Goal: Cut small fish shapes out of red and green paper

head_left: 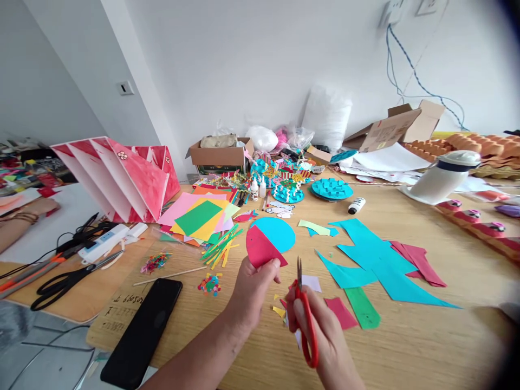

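Between the thumb and fingers of my left hand (258,284) is a red paper half circle (262,246), its straight edge slanting down to the right. Behind it shows a blue paper circle (280,233); whether it lies on the table or is held too, I cannot tell. My right hand (314,319) grips red-handled scissors (305,319), blades pointing up and nearly together, just right of the red paper and apart from it. Small yellow and lilac scraps lie under my hands. Blue offcuts (377,260), a green piece (363,309) and red scraps (341,313) spread to the right.
Coloured sheets (199,219) and paper strips (221,246) lie at left, with a black phone (142,330) and black scissors (73,279) nearer. Glue bottles (254,189) and blue plates (331,188) stand behind. Another person's hand (40,208) is at far left. A white jug (444,176) stands right.
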Motion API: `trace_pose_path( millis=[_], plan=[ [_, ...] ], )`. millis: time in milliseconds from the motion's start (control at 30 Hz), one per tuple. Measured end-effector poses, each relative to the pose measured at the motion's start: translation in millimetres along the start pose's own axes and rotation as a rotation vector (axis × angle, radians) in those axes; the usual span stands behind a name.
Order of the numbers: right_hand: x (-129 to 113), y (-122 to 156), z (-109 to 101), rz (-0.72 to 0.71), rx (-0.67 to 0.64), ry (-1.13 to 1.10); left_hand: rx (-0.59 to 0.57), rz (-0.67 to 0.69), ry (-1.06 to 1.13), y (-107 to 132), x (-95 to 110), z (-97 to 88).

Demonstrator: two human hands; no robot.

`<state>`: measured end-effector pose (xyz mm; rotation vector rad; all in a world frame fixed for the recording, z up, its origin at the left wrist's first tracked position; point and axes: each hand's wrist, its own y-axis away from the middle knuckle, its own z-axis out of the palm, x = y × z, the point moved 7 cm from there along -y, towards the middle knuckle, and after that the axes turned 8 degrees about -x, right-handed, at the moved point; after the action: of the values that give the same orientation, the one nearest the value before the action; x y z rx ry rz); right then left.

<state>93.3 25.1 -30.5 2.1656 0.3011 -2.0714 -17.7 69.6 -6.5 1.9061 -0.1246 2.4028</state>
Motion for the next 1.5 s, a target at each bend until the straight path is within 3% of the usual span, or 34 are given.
trace_pose_path(
  millis=[267,767,1067,1500],
  plan=[
    [7,3,17,0.052,-0.053,0.16,0.124,0.033,0.057,1,-6,4.0],
    [1,1,15,0.017,0.029,0.038,0.089,-0.005,0.074,7,-8,17.6],
    [9,1,12,-0.039,0.062,0.025,0.035,-0.052,0.105,9,-15,23.1],
    [8,3,10,0.015,0.04,0.056,0.013,-0.051,0.102,9,-18,26.4]
  ],
)
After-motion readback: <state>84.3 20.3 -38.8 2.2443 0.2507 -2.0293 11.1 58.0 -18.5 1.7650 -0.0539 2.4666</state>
